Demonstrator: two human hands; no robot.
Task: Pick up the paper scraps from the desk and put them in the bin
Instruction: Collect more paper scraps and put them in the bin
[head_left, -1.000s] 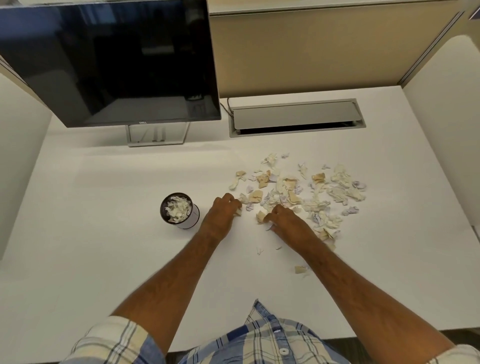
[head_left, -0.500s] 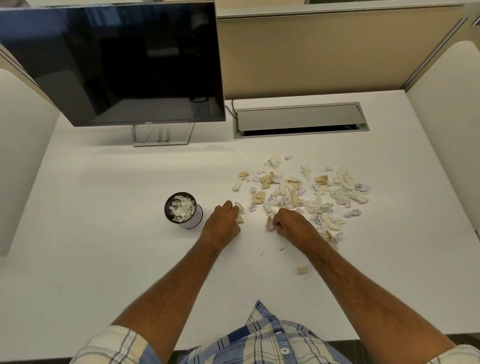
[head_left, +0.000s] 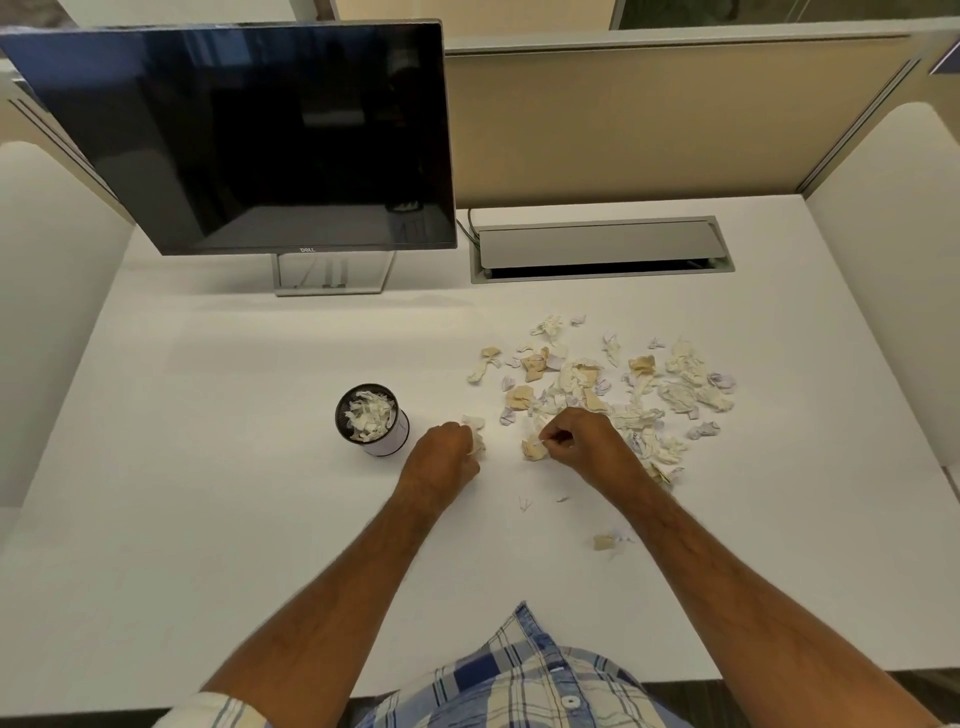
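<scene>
A pile of white, tan and pale purple paper scraps (head_left: 613, 384) lies spread on the white desk (head_left: 208, 467), right of centre. A small round black mesh bin (head_left: 371, 420) stands to the left of the pile, with white scraps inside it. My left hand (head_left: 447, 457) sits just right of the bin with its fingers curled round white scraps. My right hand (head_left: 576, 441) is at the pile's near-left edge and pinches a tan and white scrap. A stray tan scrap (head_left: 602, 541) lies nearer to me.
A dark monitor (head_left: 249, 135) on a stand fills the back left. A grey cable hatch (head_left: 597, 249) is set in the desk at the back. Partition walls close the back and both sides. Tiny paper bits (head_left: 524, 503) lie between my forearms.
Both hands have drawn back from the pile's edge toward me, each with scraps in its fingers. The bin has not moved.
</scene>
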